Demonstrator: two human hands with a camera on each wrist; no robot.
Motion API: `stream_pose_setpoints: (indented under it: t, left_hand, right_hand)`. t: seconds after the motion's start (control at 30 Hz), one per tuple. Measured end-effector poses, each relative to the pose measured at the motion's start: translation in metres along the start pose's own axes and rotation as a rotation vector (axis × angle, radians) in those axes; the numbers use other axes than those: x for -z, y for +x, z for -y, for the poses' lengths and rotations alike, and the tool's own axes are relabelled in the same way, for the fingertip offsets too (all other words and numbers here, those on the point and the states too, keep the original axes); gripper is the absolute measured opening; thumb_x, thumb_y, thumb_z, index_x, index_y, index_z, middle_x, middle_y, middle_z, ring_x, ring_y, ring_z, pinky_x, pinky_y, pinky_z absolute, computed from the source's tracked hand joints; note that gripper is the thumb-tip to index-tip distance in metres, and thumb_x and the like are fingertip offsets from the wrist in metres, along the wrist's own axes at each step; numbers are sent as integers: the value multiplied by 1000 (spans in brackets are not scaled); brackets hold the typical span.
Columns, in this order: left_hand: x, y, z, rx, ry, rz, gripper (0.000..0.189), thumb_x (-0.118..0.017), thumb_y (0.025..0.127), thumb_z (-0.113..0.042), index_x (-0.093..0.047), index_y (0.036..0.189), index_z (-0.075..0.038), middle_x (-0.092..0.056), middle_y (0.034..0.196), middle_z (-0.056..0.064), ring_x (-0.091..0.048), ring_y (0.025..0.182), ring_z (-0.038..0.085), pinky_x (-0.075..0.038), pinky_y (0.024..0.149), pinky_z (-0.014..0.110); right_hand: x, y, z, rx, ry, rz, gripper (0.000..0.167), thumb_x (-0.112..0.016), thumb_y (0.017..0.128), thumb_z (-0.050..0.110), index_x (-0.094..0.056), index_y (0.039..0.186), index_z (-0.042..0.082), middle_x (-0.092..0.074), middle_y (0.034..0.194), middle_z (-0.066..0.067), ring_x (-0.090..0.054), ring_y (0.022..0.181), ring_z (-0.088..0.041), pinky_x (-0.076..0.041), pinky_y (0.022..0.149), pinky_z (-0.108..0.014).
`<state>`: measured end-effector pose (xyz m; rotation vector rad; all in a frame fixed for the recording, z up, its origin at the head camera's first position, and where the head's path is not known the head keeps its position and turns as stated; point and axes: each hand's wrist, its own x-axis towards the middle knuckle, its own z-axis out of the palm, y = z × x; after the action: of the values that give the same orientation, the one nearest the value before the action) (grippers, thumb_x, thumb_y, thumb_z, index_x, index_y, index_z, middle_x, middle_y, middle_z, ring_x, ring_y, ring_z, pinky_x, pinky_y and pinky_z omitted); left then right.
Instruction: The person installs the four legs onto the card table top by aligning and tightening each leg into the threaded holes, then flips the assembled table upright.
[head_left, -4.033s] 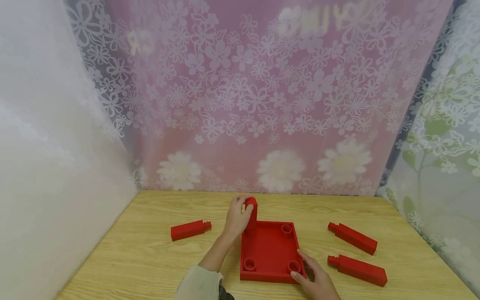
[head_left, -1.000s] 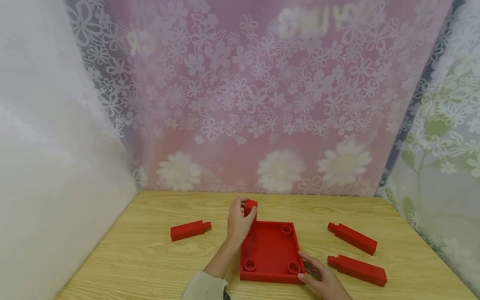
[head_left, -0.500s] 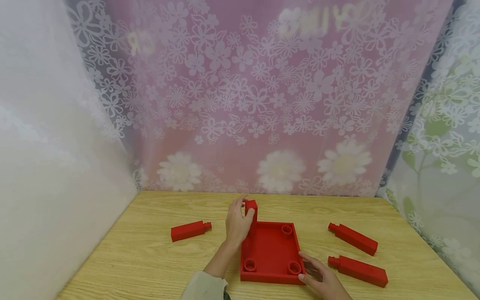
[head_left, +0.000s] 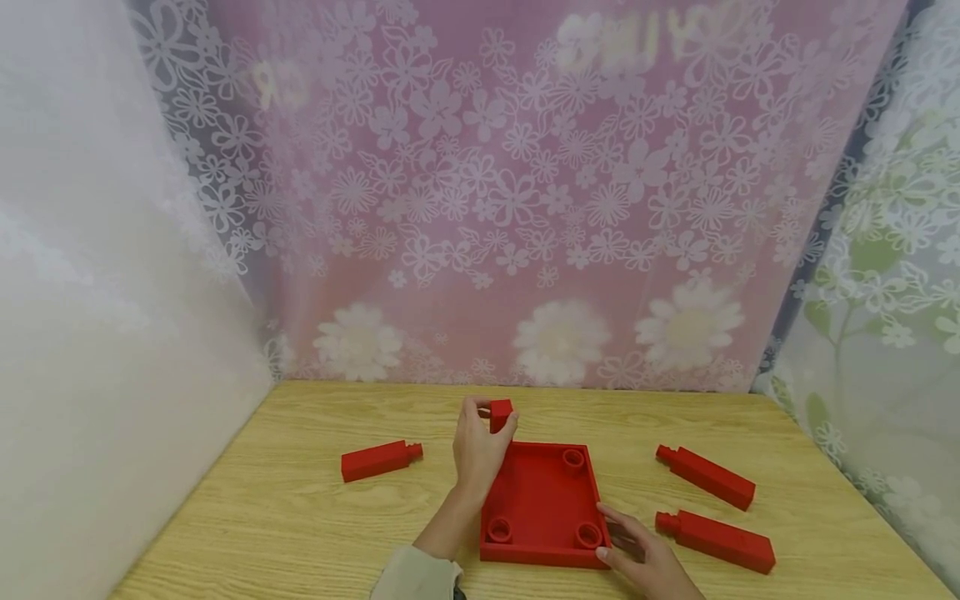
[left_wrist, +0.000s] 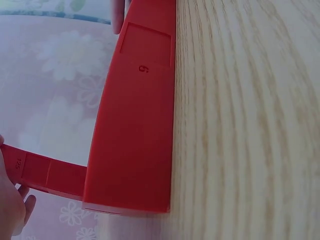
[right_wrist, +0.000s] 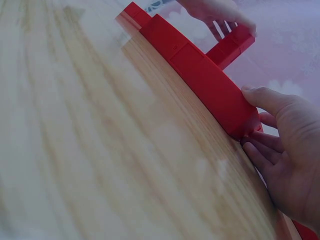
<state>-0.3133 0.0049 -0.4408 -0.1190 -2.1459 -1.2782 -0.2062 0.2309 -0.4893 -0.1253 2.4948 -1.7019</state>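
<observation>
Woodgrain table; floral drapes, prob. plastic — L hand, fingers round post; R hand, pinch on tray.

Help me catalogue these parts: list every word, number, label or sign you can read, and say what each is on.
"125": on the upright red post.
"6", or "9" if turned the other way up: on the side wall of the red tray.
Pale letters on the flowered curtain: too blurred to read surely.
Three loose red posts: any markings are too small to read.
</observation>
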Motion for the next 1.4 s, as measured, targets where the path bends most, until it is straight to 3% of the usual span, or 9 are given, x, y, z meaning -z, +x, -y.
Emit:
stream_pose_setpoints:
  t: [0.13, 0.37, 0.57, 0.73, 0.9, 1.1, 1.4]
  left_hand:
    - [1, 1, 1, -23, -29, 19, 35, -70, 82, -29, -53, 105, -10, -55, 92, 0, -55, 80, 21, -44, 58, 28]
    - [2, 0, 2, -29, -77, 37, 33, -69, 82, -26, -54, 107, -11, -57, 95, -1, -53, 82, 15, -47, 63, 29]
    - [2, 1, 7, -21, -134, 28, 32, -72, 79, -23, -58, 104, -8, -60, 93, 0, -55, 81, 19, -48, 69, 32]
    - [3, 2, 8, -34, -123, 28, 32, -73, 78, -21, -60, 102, -6, -62, 92, 1, -57, 82, 22, -48, 69, 32]
    - [8, 3, 9, -46, -107, 92, 36, -71, 81, -27, -59, 108, -7, -62, 99, 2, -57, 90, 22, -47, 76, 34]
    - [32, 4, 18, 7, -61, 254, 52, -68, 84, -35, -51, 128, -13, -52, 123, 5, -47, 112, 24, -41, 89, 44]
    - [95, 13, 54, 83, -30, 210, 51, -70, 83, -28, -53, 127, -10, -49, 126, 11, -41, 118, 30, -35, 93, 51]
  right_hand:
    - [0, 0, 0, -5, 1, -7, 67, -67, 84, 31, -41, 136, -1, -41, 133, -26, -48, 113, -38, -45, 86, -44]
    - [0, 1, -3, 1, -9, 0, 66, -66, 84, 31, -41, 136, -1, -41, 133, -26, -48, 113, -38, -45, 86, -44]
    - [0, 1, -3, 14, -8, 6, 65, -65, 85, 31, -40, 136, -2, -40, 133, -27, -48, 112, -39, -45, 86, -44]
    - [0, 0, -4, 17, -11, 10, 66, -65, 86, 31, -40, 136, -3, -40, 133, -28, -48, 112, -40, -45, 86, -44]
    - [0, 1, -3, 18, 2, 13, 65, -65, 86, 30, -40, 136, -3, -39, 134, -28, -48, 113, -39, -45, 86, -44]
    - [0, 1, -2, 14, 9, 11, 65, -65, 86, 30, -40, 136, -2, -40, 134, -27, -48, 114, -39, -45, 87, -44]
    - [0, 1, -1, 7, 8, 10, 67, -66, 85, 31, -40, 136, -2, -40, 134, -27, -47, 114, -39, -45, 86, -44]
